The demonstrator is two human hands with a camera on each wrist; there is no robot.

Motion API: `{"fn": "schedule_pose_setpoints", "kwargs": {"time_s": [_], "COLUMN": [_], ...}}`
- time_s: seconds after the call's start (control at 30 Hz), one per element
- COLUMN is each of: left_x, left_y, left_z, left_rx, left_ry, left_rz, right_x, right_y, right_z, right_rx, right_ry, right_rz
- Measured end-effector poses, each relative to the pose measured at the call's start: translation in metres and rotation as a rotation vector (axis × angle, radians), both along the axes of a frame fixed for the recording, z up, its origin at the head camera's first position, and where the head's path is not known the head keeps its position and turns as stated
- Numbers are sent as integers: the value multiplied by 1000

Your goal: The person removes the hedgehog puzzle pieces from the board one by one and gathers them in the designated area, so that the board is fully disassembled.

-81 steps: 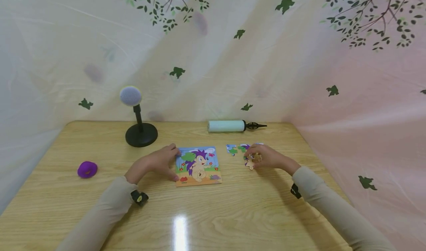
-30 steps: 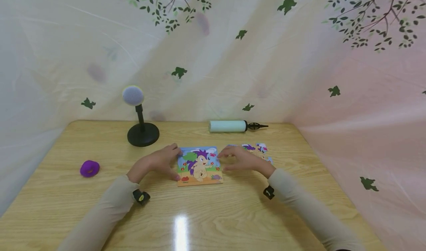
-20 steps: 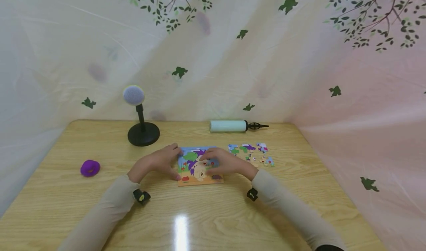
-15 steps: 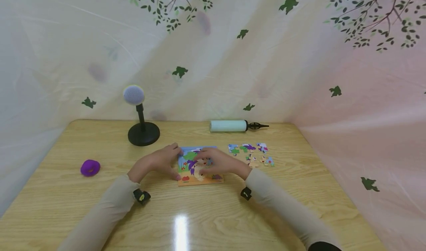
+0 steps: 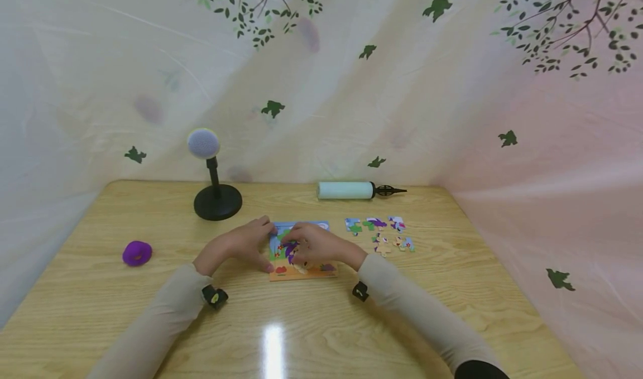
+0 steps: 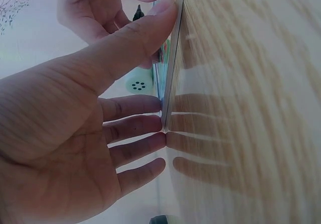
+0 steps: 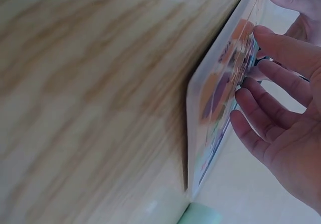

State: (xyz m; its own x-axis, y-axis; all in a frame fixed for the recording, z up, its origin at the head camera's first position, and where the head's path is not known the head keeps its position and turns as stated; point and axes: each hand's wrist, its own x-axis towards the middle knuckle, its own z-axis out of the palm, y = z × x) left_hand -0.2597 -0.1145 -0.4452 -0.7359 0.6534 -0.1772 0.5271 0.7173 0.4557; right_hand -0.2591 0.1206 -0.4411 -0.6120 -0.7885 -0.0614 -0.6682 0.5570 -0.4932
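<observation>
A flat picture puzzle board with a purple-haired cartoon hedgehog lies mid-table in the head view. Along its left edge rests my left hand, thumb at the near corner and straight fingers at the far one. Over the picture hovers my right hand, covering the hedgehog's middle. Close up in the right wrist view, its fingers are spread and lightly bent at the board's face; no piece shows clearly between them. To the right of the board lie several loose jigsaw pieces, showing blue, green, purple and beige.
Behind the board lies a pale blue hand pump with a black nozzle. A microphone-like round head on a black stand stands at the back left. At the far left sits a purple ring-shaped object. Printed fabric hangs behind the wooden table.
My right hand has left the loose pieces on the right and moved leftward over the board, uncovering those pieces. My left hand has stayed at the board's left edge.
</observation>
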Motion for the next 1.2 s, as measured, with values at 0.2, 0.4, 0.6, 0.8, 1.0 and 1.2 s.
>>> {"fn": "schedule_pose_setpoints", "kwargs": {"time_s": [0.2, 0.4, 0.6, 0.8, 1.0, 1.2], "left_x": [-1, -1, 0, 0, 1, 2], "left_y": [0, 0, 0, 0, 0, 0], "left_z": [-1, -1, 0, 1, 1, 1], "left_rx": [2, 2, 2, -2, 3, 8], "left_ry": [12, 17, 20, 25, 26, 24], "left_rz": [-6, -10, -12, -11, -14, -17], "right_x": [-1, -2, -2, 0, 1, 1], "right_y": [-4, -6, -8, -10, -11, -12], "right_z": [2, 5, 6, 9, 10, 9], "right_rx": [36, 55, 64, 57, 52, 52], "right_ry": [10, -18, -40, -47, -59, -50], "right_rz": [-15, -17, -34, -33, -39, -51]}}
